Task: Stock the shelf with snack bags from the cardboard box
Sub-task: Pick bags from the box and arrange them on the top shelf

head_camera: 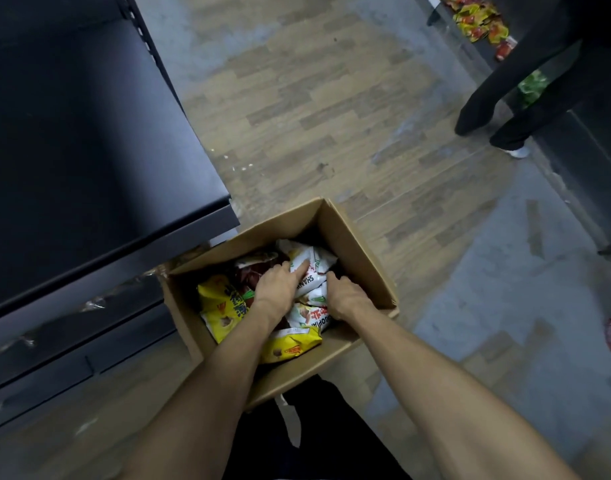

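Snack bags of crinkled plastic fill the open brown cardboard box (pixel 352 237) that sits on the wood-look plank floor (pixel 331 109), just beside the corner of the dark grey metal shelf (pixel 89 150). Inside the box, white bags with red and green print (pixel 311 261) are heaped toward the far right corner, a dark red bag (pixel 252 271) lies near the middle at the back, and yellow bags (pixel 221 306) lie along the left side, with another yellow bag (pixel 290 344) against the near wall. All four flaps are out of the way, so the contents show from above.

Both hands are down in the box. The left hand (pixel 276 285) lies on top of the pile with its fingers stretched out flat, the index finger pressing on a white bag. The right hand (pixel 342 296) is beside it with the fingers curled downward at the edge of the white bags; its fingertips are hidden, so whether it actually has hold of a bag cannot be told.

The upper surface of the shelf is bare where it shows. Across the aisle, another person's dark trouser legs (pixel 505 95) stand by a second shelf holding yellow and red packets (pixel 477 19).
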`<state>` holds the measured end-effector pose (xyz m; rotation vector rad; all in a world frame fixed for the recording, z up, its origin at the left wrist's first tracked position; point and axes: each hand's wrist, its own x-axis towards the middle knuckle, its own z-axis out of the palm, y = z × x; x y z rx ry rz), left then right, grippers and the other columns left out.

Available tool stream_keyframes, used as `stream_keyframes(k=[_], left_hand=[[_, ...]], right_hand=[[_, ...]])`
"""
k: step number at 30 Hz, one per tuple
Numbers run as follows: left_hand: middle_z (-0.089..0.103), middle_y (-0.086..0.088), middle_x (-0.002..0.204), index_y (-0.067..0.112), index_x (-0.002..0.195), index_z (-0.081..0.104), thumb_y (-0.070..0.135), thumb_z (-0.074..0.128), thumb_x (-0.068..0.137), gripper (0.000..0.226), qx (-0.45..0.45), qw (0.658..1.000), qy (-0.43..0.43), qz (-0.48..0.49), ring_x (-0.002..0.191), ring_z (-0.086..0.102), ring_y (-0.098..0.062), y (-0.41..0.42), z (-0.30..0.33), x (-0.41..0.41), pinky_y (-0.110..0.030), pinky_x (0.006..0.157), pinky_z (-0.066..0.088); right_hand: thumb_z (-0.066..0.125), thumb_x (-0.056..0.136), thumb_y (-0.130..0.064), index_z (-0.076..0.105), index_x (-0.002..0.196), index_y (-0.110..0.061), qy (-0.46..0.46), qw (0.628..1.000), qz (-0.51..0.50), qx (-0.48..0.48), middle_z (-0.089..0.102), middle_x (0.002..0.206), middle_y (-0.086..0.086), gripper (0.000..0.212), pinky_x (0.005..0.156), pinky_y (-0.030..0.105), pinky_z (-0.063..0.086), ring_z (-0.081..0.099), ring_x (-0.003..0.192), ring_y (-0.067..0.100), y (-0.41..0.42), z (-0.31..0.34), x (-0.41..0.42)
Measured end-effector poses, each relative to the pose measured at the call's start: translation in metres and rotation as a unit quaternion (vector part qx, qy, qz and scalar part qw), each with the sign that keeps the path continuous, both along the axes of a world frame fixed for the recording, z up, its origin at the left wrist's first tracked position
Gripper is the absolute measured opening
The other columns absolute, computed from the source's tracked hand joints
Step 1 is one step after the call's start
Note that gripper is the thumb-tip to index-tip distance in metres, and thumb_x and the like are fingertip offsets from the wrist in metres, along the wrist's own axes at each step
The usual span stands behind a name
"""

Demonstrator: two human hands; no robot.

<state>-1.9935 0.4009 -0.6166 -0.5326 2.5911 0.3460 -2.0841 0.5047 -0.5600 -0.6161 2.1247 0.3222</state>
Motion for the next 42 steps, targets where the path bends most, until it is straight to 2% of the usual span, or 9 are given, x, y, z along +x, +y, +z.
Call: stream_keyframes(k=[8,13,18,24,27,30,37,40,42], left_hand=[[0.054,-0.007,0.122,0.040,0.153,0.009,0.017,0.053,0.095,0.076,-0.001,1.000,-0.001,-0.023,0.102,0.062,-0.029,-0.004,0.002,-0.002,-0.037,0.076,0.047],[0.058,-0.004,0.105,0.040,0.152,0.018,0.017,0.062,0.084,0.084,0.080,0.989,0.099,0.077,0.094,0.063,-0.031,-0.007,0.015,0.005,-0.041,0.072,0.050],[0.063,-0.004,0.111,0.037,0.150,0.028,0.026,0.071,0.082,0.081,0.146,0.949,0.223,0.169,0.102,0.062,-0.027,-0.009,0.052,0.008,-0.042,0.081,0.052],[0.063,-0.004,0.114,0.032,0.149,0.033,0.021,0.073,0.081,0.080,0.111,0.939,0.281,0.165,0.101,0.061,-0.026,-0.021,0.103,0.004,-0.043,0.079,0.052],[0.063,-0.006,0.113,0.032,0.147,0.034,0.024,0.070,0.083,0.074,0.080,0.940,0.278,0.180,0.098,0.061,-0.027,-0.029,0.125,0.017,-0.042,0.076,0.054],[0.065,-0.006,0.107,0.034,0.143,0.039,0.034,0.069,0.081,0.069,-0.015,0.960,0.222,0.168,0.091,0.065,-0.028,-0.034,0.140,0.040,-0.038,0.068,0.055],[0.062,-0.005,0.108,0.028,0.138,0.045,0.042,0.067,0.081,0.063,-0.051,0.973,0.119,0.190,0.096,0.062,-0.027,-0.012,0.118,0.084,-0.035,0.066,0.050],[0.060,-0.006,0.100,0.022,0.129,0.052,0.039,0.070,0.080,0.055,-0.046,0.974,0.116,0.189,0.089,0.062,-0.028,-0.004,0.104,0.093,-0.034,0.053,0.048],[0.058,-0.008,0.094,0.019,0.124,0.055,0.037,0.074,0.079,0.053,-0.060,0.972,0.117,0.197,0.079,0.062,-0.029,0.000,0.095,0.095,-0.031,0.045,0.044]], right_hand=[[0.042,0.098,-0.013,0.033,0.143,-0.015,0.063,0.996,0.060,-0.025,0.051,0.137,0.013,0.046,0.095,0.040,0.045,0.054,0.123,0.034,-0.001,-0.015,-0.004],[0.039,0.099,-0.010,0.036,0.141,-0.011,0.093,0.992,0.064,-0.053,0.054,0.135,0.015,0.042,0.095,0.040,0.045,0.055,0.122,0.035,0.001,-0.002,-0.006],[0.057,0.093,-0.015,0.030,0.140,-0.004,0.116,0.984,0.013,-0.134,0.060,0.126,0.019,0.055,0.087,0.041,0.047,0.060,0.113,0.038,-0.005,0.036,-0.009],[0.053,0.090,-0.008,0.043,0.124,-0.002,0.118,0.965,-0.023,-0.232,0.061,0.118,0.023,0.036,0.078,0.041,0.047,0.060,0.108,0.041,-0.011,0.077,-0.020],[0.054,0.088,-0.010,0.046,0.101,-0.010,0.098,0.966,-0.012,-0.237,0.060,0.112,0.021,0.015,0.080,0.043,0.051,0.060,0.102,0.040,-0.016,0.088,-0.027],[0.051,0.089,-0.015,0.046,0.090,-0.013,0.074,0.968,0.057,-0.235,0.062,0.106,0.019,0.005,0.078,0.039,0.049,0.059,0.100,0.037,-0.020,0.092,-0.035],[0.054,0.095,-0.015,0.067,0.114,-0.008,-0.027,0.947,0.194,-0.254,0.059,0.119,0.016,0.024,0.093,0.035,0.044,0.052,0.114,0.033,-0.049,0.067,-0.034],[0.056,0.093,-0.015,0.049,0.119,-0.008,0.022,0.948,0.091,-0.304,0.036,0.124,0.015,0.028,0.081,0.041,0.046,0.056,0.096,0.042,-0.046,0.044,-0.021],[0.056,0.095,-0.017,0.043,0.121,-0.006,0.049,0.958,0.026,-0.280,0.036,0.125,0.018,0.031,0.080,0.042,0.044,0.056,0.096,0.045,-0.037,0.024,-0.009]])
